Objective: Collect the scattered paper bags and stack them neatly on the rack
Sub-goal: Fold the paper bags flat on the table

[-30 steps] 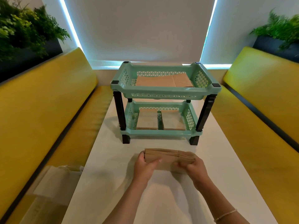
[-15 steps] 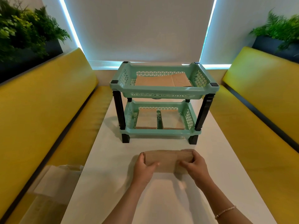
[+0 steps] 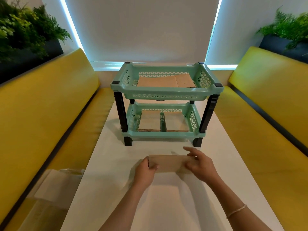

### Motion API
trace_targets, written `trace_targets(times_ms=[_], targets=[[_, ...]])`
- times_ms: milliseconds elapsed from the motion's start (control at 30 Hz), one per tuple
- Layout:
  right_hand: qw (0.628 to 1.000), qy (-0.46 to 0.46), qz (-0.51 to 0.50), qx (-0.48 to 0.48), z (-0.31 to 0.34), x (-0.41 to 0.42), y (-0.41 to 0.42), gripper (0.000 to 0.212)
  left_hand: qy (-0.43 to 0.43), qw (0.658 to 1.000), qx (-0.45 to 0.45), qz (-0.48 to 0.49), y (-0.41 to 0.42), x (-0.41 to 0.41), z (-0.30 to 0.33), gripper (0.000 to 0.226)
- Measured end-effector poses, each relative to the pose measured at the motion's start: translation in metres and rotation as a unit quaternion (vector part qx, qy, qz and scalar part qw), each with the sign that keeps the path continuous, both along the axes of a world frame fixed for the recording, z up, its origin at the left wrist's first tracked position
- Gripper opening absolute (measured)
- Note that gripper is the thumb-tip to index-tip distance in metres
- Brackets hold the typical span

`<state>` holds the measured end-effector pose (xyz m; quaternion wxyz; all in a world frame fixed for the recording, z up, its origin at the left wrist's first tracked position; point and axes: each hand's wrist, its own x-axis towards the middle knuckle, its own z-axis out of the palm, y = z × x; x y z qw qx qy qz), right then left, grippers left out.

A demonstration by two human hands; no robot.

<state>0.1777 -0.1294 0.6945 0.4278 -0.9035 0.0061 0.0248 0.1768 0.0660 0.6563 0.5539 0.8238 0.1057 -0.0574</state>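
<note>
Now that the bundle of paper bags [image 3: 167, 163] is squared flat on the desk [image 3: 166, 197], the left hand [image 3: 145, 170] still pinches its end. The right hand [image 3: 199, 164] has loosened, fingers half open. Shelving on the rack [image 3: 166, 95] looks next.

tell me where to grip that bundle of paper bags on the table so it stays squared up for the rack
Grip the paper bag bundle by its two short ends, one hand from each side. It lies flat and wide across the table, so end grips probably keep the edges aligned. The left hand already pinches its left end; the right hand is at the other.

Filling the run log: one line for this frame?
stage: squaring bags | left hand: grips paper bags | right hand: at their right end, fingers loose | rack: both tiers hold bags | table: white
</note>
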Motion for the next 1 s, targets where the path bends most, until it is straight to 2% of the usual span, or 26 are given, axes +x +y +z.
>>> trace_targets(times_ms=[100,167,267,433,533,767,900,1000], targets=[[0.995,0.023,0.030,-0.094,0.014,0.009,-0.003,0.028,-0.025,0.999,0.008,-0.025,0.003,0.007,0.027,0.010],[0.994,0.038,0.027,-0.098,0.019,0.011,-0.002,0.018,-0.058,0.995,-0.076,-0.010,0.000,0.011,0.048,0.014],[0.998,0.061,-0.003,-0.002,0.014,0.008,0.003,0.008,-0.088,0.978,-0.189,0.012,-0.011,0.012,0.070,0.018],[0.988,0.095,-0.042,0.112,-0.017,-0.007,0.023,0.028,-0.011,0.980,-0.198,0.000,-0.029,0.004,0.044,0.026],[0.981,0.096,-0.053,0.159,-0.025,-0.011,0.031,0.030,0.018,0.994,-0.111,-0.014,-0.037,-0.006,0.023,0.034],[0.978,0.030,-0.071,0.192,-0.017,-0.001,0.032,0.033,-0.065,0.998,-0.005,-0.014,-0.045,0.000,0.034,0.038],[0.979,0.056,-0.078,0.179,-0.028,-0.007,0.032,0.029,-0.026,0.994,0.100,-0.045,-0.044,-0.005,0.019,0.042],[0.973,0.063,-0.081,0.206,-0.023,-0.003,0.027,0.031,-0.017,0.988,0.129,-0.079,-0.036,-0.004,0.021,0.037]])
